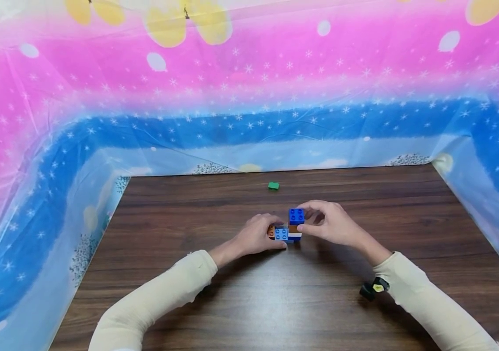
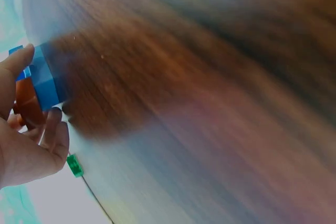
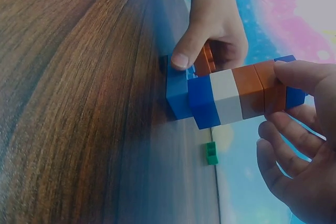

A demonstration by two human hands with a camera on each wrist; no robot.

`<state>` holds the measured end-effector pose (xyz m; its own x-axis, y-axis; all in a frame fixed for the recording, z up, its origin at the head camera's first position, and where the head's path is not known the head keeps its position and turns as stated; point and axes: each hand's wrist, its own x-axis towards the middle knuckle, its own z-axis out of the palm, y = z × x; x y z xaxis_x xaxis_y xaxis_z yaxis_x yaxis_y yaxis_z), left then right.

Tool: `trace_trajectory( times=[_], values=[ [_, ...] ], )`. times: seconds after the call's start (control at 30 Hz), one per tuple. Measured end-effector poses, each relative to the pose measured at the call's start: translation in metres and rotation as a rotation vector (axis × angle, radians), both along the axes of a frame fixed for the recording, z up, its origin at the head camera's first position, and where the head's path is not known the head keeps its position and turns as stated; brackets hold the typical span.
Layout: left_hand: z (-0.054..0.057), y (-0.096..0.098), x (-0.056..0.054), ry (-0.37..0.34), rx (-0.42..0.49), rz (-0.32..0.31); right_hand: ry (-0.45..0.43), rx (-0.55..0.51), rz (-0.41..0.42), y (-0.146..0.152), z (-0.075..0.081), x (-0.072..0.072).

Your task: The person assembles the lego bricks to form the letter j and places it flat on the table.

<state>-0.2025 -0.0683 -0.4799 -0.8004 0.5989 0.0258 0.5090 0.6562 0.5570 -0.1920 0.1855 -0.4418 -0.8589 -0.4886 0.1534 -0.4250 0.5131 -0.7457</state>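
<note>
Near the middle of the table stands a joined build of toy building bricks. Its light blue brick (image 1: 281, 234) is at the bottom, with an orange brick (image 3: 205, 60) beside the tower. The tower stacks a blue brick (image 3: 203, 101), a white brick (image 3: 227, 96), two orange bricks (image 3: 250, 92) and a blue top brick (image 1: 296, 215). My left hand (image 1: 255, 235) grips the light blue brick, thumb on its near side. With thumb and fingers, my right hand (image 1: 332, 224) pinches the tower's upper end, around the upper orange and top blue bricks. Some fingertips are hidden behind the bricks.
A loose green brick (image 1: 273, 186) lies farther back on the dark wood table (image 1: 196, 200). Patterned pink and blue cloth (image 1: 249, 122) hangs along the back and sides. A small black device (image 1: 368, 291) sits at the right wrist.
</note>
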Motion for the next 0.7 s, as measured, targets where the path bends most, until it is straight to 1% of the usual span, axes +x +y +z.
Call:
trace_trajectory(
  times=[0.13, 0.37, 0.6, 0.7],
  values=[
    [0.003, -0.008, 0.003, -0.001, -0.015, 0.016, 0.004, 0.004, -0.003, 0.000, 0.000, 0.000],
    [0.000, -0.020, 0.007, 0.021, -0.041, 0.043, -0.001, 0.009, -0.012, -0.001, 0.000, 0.001],
    [-0.002, -0.025, 0.011, 0.032, -0.005, 0.048, -0.004, 0.008, -0.012, -0.002, 0.000, 0.000],
    [-0.002, -0.026, 0.011, 0.034, -0.007, 0.048, -0.001, 0.008, -0.011, -0.001, -0.001, 0.000]
  ],
)
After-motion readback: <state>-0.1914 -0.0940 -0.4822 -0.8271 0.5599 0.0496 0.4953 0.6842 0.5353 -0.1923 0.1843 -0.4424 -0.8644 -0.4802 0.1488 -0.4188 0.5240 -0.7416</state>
